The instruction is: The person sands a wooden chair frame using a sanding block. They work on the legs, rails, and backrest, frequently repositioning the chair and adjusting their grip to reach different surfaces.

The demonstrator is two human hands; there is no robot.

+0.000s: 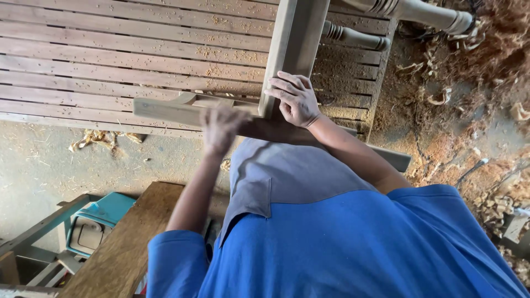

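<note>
1. Head view, the hands: the right hand (295, 99) sits at the foot of the square post (292, 38), its fingers bent round the wood in a loose wrap, just where the post meets the flat rail (165, 110). The left hand (221, 128) is over the rail, right beside that joint. It is blurred, so I cannot tell how far it is open or whether it holds anything.

2. Head view, the work: post and rail make one grey wooden frame, lying over the slatted panel (83, 60) in front of the person. The post runs away from the body and the rail crosses to the left.

3. The step in hand, as I judge it, is work on the joint, with the right hand steadying the post. Any further move there calls for a firm right-hand hold and a left hand square to the joint.

4. Edges and room: the rail's left end juts free over the concrete floor (33, 165), near the wood shavings (102, 138). Two turned legs (353, 36) lie close on the far right. A brown plank (121, 243) and a teal container (107, 209) crowd the left elbow. There is open room to the right, above the sawdust (441, 149).
</note>
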